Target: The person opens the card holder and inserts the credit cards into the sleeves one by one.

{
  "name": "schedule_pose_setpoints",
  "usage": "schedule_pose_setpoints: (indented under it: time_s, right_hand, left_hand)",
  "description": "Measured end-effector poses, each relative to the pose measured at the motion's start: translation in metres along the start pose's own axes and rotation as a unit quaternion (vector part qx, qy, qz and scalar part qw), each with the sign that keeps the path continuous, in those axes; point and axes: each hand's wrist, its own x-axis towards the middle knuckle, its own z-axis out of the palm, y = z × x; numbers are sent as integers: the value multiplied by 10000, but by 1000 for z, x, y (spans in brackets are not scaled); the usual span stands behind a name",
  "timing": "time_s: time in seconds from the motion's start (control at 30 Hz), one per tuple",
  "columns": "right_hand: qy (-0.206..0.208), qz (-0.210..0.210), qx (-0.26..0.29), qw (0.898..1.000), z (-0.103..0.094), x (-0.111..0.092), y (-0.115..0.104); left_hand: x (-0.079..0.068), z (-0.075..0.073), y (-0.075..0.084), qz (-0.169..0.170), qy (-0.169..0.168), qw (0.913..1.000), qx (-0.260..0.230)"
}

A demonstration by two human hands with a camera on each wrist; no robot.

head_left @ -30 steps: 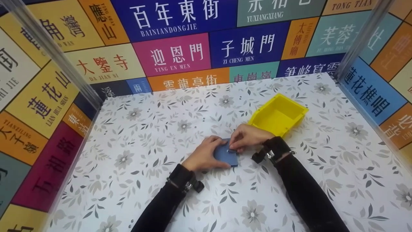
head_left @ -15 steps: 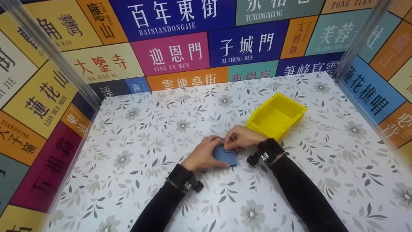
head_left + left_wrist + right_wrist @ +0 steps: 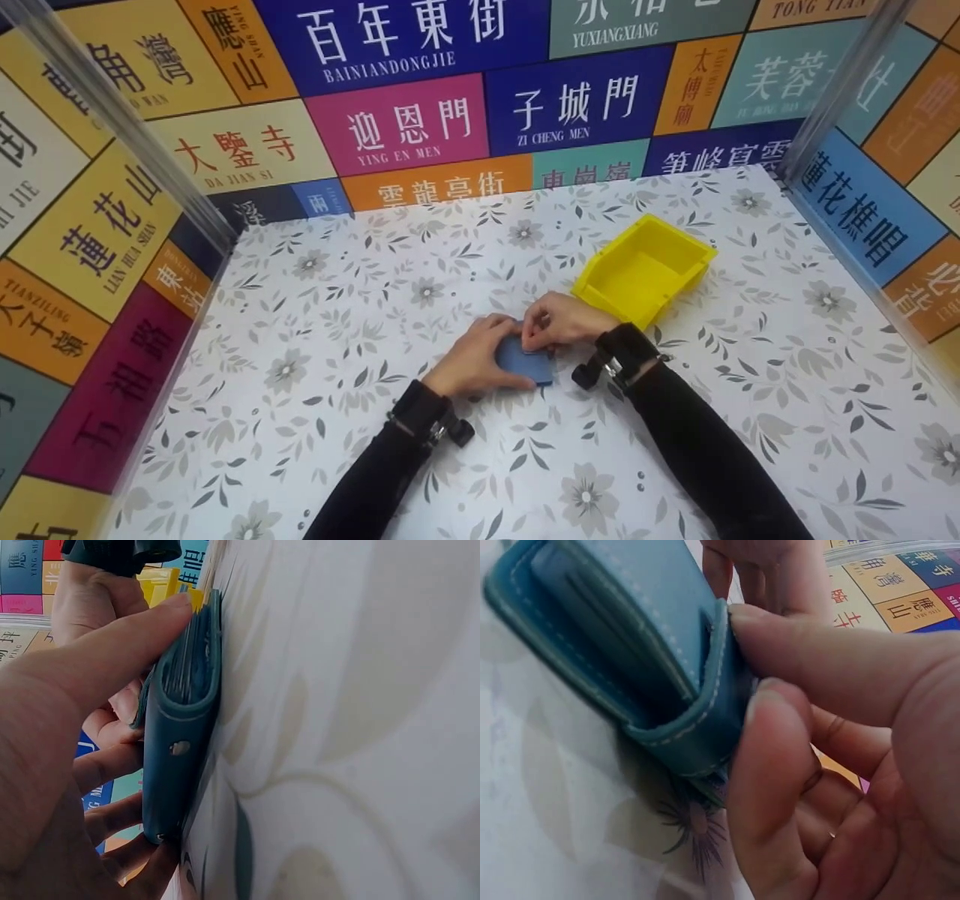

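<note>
A small blue stitched card holder (image 3: 525, 367) lies on the patterned table. My left hand (image 3: 471, 360) grips it from the left, thumb along the near edge and fingers around the far side. Thin sleeves or cards (image 3: 184, 664) show stacked between its covers in the left wrist view, and a metal stud (image 3: 179, 748) sits on its spine. My right hand (image 3: 568, 322) holds the closing strap (image 3: 697, 731) at the card holder's right side, thumb and index finger pinching close to its bend. The strap's end is hidden by the fingers.
A yellow plastic bin (image 3: 705, 259) stands just beyond the right hand, close to that wrist. Colourful sign-printed panels (image 3: 409, 124) rise at the back and sides of the white floral tabletop (image 3: 360, 420).
My right hand has shifted slightly left over the card holder, bringing the strap down against it; the stud seen earlier at the fingertips is covered. My left hand keeps its grip.
</note>
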Motion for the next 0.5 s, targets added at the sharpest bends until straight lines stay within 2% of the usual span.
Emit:
schedule_pose_setpoints:
  time_s: [0.2, 0.33, 0.5]
  right_hand:
    - [43, 145, -8, 9999, 2, 0, 0]
    - [24, 353, 220, 9991, 2, 0, 1]
    - [36, 414, 308, 9987, 3, 0, 0]
  left_hand:
    - [1, 0, 1, -104, -81, 9999, -9]
    - [2, 1, 1, -138, -98, 9998, -43]
    - [2, 1, 1, -185, -107, 9997, -70]
